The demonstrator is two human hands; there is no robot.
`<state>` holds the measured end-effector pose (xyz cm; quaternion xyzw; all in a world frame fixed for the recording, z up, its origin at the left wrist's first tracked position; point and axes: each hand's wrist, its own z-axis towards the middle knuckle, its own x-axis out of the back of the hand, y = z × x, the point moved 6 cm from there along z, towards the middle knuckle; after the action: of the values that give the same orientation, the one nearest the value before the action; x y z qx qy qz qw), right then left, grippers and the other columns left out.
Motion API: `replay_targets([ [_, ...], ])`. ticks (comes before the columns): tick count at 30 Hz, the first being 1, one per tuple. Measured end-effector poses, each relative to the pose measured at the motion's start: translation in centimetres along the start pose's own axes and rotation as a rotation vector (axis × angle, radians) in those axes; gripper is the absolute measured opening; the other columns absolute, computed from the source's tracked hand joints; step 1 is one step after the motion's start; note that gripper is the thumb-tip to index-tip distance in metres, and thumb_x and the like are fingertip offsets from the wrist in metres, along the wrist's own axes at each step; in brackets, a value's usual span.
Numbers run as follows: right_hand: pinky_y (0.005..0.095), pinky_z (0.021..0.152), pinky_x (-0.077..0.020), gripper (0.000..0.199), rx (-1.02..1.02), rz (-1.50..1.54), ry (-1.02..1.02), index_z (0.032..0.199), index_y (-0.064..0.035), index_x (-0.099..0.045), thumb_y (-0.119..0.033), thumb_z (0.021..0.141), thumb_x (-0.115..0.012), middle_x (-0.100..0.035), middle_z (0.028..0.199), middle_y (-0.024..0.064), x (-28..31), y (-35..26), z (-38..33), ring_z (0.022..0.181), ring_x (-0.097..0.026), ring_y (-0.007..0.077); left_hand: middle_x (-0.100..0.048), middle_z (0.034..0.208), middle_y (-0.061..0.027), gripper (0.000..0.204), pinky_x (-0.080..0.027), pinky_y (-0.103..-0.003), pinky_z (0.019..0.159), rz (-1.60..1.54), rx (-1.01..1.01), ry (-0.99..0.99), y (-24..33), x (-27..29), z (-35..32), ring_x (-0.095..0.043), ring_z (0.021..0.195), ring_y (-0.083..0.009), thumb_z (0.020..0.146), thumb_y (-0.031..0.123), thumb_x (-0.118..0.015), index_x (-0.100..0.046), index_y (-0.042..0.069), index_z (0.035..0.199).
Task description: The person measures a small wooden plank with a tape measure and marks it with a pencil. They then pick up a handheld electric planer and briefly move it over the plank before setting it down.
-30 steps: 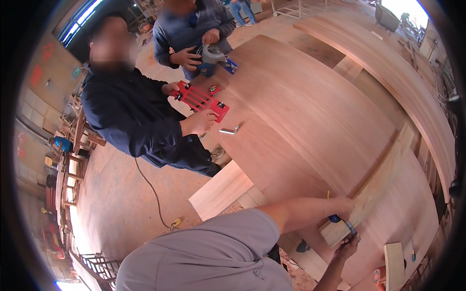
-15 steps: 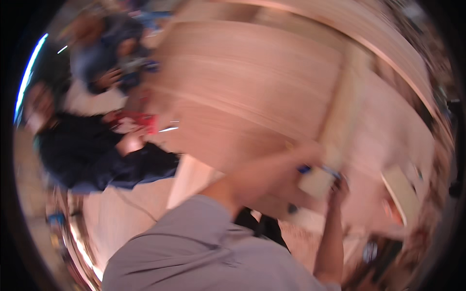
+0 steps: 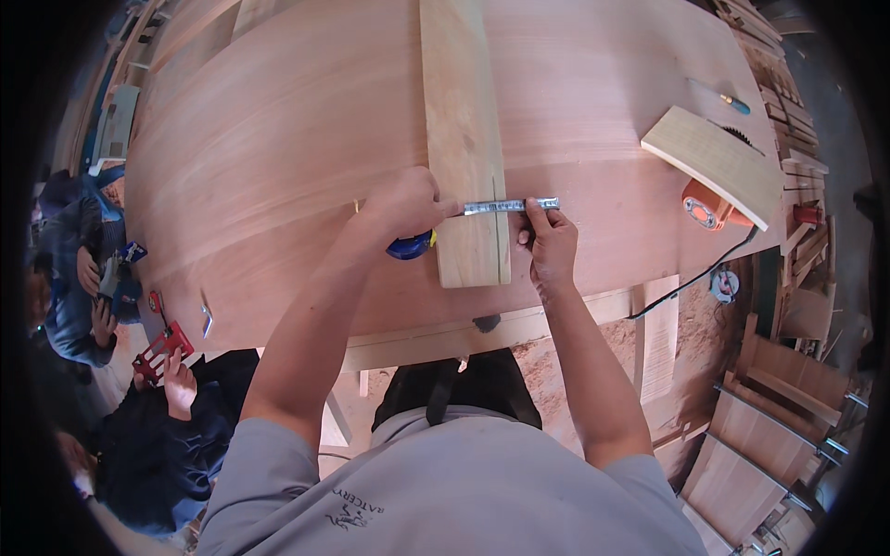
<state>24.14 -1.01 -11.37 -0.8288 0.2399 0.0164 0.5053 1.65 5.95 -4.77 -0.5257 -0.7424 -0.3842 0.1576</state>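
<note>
Left hand (image 3: 408, 206) is closing around the tape (image 3: 510, 206), its knuckles facing up and its fingers pointing right over the left edge of the plank (image 3: 468, 120); the blue case (image 3: 408, 246) is showing below the palm, partly hidden. Left forearm is rising from the lower edge and slanting up to the right. Right hand (image 3: 551, 243) is pinching the blade near its free end between thumb and index finger, the other fingers curling toward the palm; its forearm is slanting up to the left. The hands are staying apart from each other, both clamping the one tape. The blade is running nearly level between them, crossing the plank and extending past its right edge. The plank is lying lengthwise away from the person on the counter (image 3: 278, 213). To the right, a short board (image 3: 709, 162) is lying tilted over an orange tool (image 3: 702, 206), and a screwdriver (image 3: 735, 102) is lying beyond it. At far left, a co-worker's hand (image 3: 179, 385) is holding a red jig (image 3: 164, 354).
</note>
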Motion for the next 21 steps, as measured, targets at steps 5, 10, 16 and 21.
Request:
replay_targets([
  [5,0.0242,0.046,-0.0430,0.028,-0.008,0.002,0.003,0.081,-0.0014,-0.068,-0.024,0.097,-0.073,-0.066,0.069,0.0061,-0.3,-0.5,-0.3,0.051,-0.053,0.0083,-0.066,0.069,-0.0197,0.053,-0.053,-0.046,0.064,0.106,0.033,0.063,1.0,1.0,-0.9,-0.065,0.064,-0.0331,0.085,0.049,-0.077,-0.071,-0.003,0.071],
  [10,0.0242,0.046,-0.0411,0.028,-0.001,-0.012,0.043,0.078,-0.0030,-0.066,-0.023,0.097,-0.073,-0.064,0.068,0.0049,-0.2,-0.4,-0.3,0.050,-0.052,0.0086,-0.066,0.065,-0.0156,0.058,-0.052,-0.043,0.061,0.105,0.102,0.055,0.9,1.3,-0.9,-0.065,0.062,-0.0292,0.082,0.055,-0.079,-0.070,-0.001,0.067],
  [16,0.0239,0.046,-0.0401,0.028,0.008,-0.031,0.029,0.079,-0.0011,-0.067,-0.022,0.098,-0.072,-0.065,0.069,0.0052,-0.4,-0.5,-0.3,0.052,-0.052,0.0078,-0.066,0.064,-0.0139,0.059,-0.052,-0.042,0.060,0.048,0.058,0.043,0.1,0.7,-0.1,-0.065,0.060,-0.0265,0.080,0.056,-0.080,-0.069,0.000,0.065],
  [21,0.0233,0.046,-0.0377,0.027,-0.001,-0.084,-0.015,0.080,-0.0017,-0.067,-0.021,0.097,-0.071,-0.064,0.068,0.0037,-1.1,-0.8,-0.3,0.052,-0.051,0.0070,-0.069,0.068,-0.0141,0.058,-0.053,-0.040,0.062,0.073,0.064,0.049,0.1,0.8,0.2,-0.068,0.063,-0.0262,0.078,0.056,-0.082,-0.071,-0.001,0.072],
])
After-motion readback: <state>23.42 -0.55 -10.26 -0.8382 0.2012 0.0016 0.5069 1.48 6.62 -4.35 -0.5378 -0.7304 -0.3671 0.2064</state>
